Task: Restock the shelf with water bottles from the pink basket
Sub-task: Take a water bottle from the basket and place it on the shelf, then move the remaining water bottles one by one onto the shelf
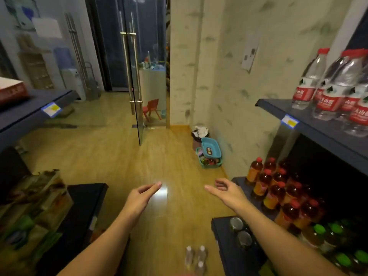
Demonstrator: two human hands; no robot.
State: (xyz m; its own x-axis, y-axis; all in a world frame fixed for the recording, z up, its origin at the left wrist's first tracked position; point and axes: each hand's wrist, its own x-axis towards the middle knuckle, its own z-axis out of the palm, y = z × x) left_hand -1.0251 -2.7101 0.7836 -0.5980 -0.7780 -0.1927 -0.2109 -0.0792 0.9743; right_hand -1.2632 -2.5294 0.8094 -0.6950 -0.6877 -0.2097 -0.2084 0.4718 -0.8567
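Several clear water bottles with red caps and red labels (336,90) stand on the upper right shelf (278,110). Three more bottle tops (196,256) show blurred at the bottom edge, between my forearms; a sliver of pink shows below them at the very edge of the frame. My left hand (142,196) and my right hand (227,191) reach forward over the wooden floor, fingers relaxed and holding nothing. Both hands are well below and left of the shelved bottles.
Lower right shelves hold red-capped amber drink bottles (276,188), jars and green-capped bottles (342,255). A teal basket (210,154) and a bin sit on the floor by the wall. Left shelves carry packaged goods (33,206). A glass door (133,76) stands ahead.
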